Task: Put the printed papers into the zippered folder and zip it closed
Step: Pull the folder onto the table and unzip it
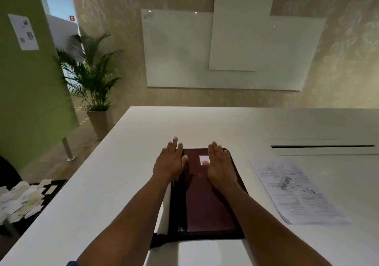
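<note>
The dark maroon zippered folder [207,196] lies closed on the white table [127,163]. Both the left hand [169,163] and right hand [219,163] rest flat on its far end, fingers spread, gripping nothing. The printed papers [295,191] lie just right of the folder.

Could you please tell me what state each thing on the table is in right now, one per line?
Folder: closed, lying flat on the table.
Printed papers: outside the folder, stacked flat to its right.
Left hand: open, palm down over the folder's left edge, holding nothing.
Right hand: open, palm down on the folder, holding nothing.
Zip: cannot tell whether done up.
</note>
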`<state>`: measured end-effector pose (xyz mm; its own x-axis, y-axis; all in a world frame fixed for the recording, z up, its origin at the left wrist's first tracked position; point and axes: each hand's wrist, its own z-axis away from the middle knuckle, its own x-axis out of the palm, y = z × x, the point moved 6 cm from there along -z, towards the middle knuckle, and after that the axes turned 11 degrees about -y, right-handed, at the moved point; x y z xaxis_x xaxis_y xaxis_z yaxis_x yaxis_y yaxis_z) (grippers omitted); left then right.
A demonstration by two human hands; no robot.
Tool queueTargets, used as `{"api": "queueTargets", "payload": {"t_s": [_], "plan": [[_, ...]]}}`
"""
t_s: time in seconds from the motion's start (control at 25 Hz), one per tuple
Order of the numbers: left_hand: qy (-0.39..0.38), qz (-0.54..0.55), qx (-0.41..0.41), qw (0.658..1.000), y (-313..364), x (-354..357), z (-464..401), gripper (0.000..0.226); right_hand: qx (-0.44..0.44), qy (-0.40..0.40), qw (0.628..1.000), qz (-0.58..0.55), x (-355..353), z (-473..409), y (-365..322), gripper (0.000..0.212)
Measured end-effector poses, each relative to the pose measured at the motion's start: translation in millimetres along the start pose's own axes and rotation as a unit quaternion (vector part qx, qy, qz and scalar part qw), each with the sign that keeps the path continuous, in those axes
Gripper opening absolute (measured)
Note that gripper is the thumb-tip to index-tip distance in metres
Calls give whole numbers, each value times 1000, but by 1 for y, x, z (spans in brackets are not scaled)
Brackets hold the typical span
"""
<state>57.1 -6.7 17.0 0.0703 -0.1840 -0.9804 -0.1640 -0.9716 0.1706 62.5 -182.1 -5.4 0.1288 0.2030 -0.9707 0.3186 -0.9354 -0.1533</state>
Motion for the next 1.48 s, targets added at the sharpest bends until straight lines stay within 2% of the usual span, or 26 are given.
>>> {"api": "queueTargets", "payload": {"t_s": [0.24, 0.48, 0.64, 0.8, 0.96, 1.12, 1.32, 1.48], "plan": [[-113, 61, -67, 989, -13, 50, -24, 68, -16, -87, 996, -14, 34, -24, 7, 66], [-143, 107, -96, 979, -29, 76, -54, 76, -26, -153, 986, -61, 51, -69, 17, 58], [-97, 102, -112, 984, -38, 81, -68, 69, -47, -143, 988, -36, 54, -101, 18, 44], [-60, 80, -111, 989, -45, 79, -83, 63, -52, -153, 986, -40, 59, -131, 13, 45], [-74, 134, -125, 980, -61, 87, -94, 70, -19, -189, 981, -25, 65, -161, 11, 41], [-71, 191, -139, 969, -76, 94, -102, 75, 30, -205, 975, -76, 67, -191, 8, 36], [-35, 189, -165, 967, -81, 97, -106, 69, 63, -262, 951, -151, 81, -217, -7, 37], [-11, 179, -164, 970, -81, 97, -104, 72, 108, -294, 939, -143, 90, -234, -24, 31]]}}
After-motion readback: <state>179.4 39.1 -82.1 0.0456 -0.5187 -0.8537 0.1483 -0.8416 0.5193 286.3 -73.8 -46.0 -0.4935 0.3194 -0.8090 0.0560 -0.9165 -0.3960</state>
